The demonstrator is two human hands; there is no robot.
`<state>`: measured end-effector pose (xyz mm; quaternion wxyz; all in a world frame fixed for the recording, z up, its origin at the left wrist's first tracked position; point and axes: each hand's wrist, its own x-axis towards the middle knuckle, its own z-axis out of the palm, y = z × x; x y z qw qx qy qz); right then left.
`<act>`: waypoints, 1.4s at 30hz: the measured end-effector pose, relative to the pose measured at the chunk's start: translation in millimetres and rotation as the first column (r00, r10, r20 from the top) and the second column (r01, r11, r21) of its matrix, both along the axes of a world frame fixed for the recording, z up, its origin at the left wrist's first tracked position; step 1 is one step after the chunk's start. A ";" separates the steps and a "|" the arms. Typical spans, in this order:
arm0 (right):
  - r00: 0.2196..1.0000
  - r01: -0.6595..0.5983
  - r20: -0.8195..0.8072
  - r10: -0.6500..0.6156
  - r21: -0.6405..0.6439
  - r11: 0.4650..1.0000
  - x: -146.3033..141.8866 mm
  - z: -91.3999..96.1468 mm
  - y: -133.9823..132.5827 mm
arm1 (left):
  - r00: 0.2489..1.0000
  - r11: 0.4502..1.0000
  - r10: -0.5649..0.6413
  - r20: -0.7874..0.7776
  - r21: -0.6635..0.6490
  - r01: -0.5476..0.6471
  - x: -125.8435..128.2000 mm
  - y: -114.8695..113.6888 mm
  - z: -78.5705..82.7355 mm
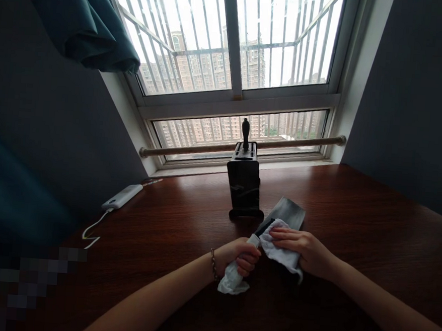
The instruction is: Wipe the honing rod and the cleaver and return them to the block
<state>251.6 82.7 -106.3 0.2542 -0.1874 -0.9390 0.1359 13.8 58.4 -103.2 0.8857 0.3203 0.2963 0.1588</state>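
Observation:
My left hand (242,256) is closed around the handle of a cleaver, and white wrapping (232,281) over that handle sticks out below my fingers. The broad grey blade (292,214) points away to the upper right, low over the table. A crumpled white cloth (277,250) lies across the near part of the blade. My right hand (304,246) holds this cloth against the blade with its fingers laid over it. The cloth's lower corner hangs down by my right palm. Cloth and fingers hide part of the blade.
A dark knife block (243,187) stands just beyond the blade, with a black handle (245,130) rising from its top. On the left of the brown table (188,203) lies a white device (122,197) with a white cable (95,223). A rod (306,142) crosses the window behind.

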 end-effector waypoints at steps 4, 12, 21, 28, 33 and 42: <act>0.972 0.230 -0.046 -0.230 0.004 0.973 14.8 -4.7 15.2 | 1.000 0.999 -0.011 -0.014 0.036 0.012 0.7 -3.1 2.3; 0.982 0.191 0.000 -0.191 0.056 0.980 4.8 -2.9 4.0 | 1.000 0.998 -0.017 -0.026 0.056 0.018 2.0 -3.2 3.3; 0.975 0.218 -0.056 -0.214 0.095 0.971 -0.4 -5.6 2.7 | 0.997 0.995 -0.025 -0.072 0.091 0.032 2.8 -4.3 5.9; 0.950 0.313 -0.027 -0.312 0.128 0.941 -3.2 -12.0 1.7 | 0.991 0.995 -0.017 -0.130 0.095 0.029 4.3 -4.9 7.8; 0.994 0.069 0.074 -0.078 0.119 0.991 -19.6 -2.5 -16.6 | 0.987 0.991 -0.011 -0.158 0.126 0.032 5.0 -4.8 7.9; 0.876 0.482 -0.064 -0.477 0.127 0.867 3.6 -9.6 11.3 | 0.990 0.988 -0.043 -0.137 0.144 0.062 4.2 -7.9 9.5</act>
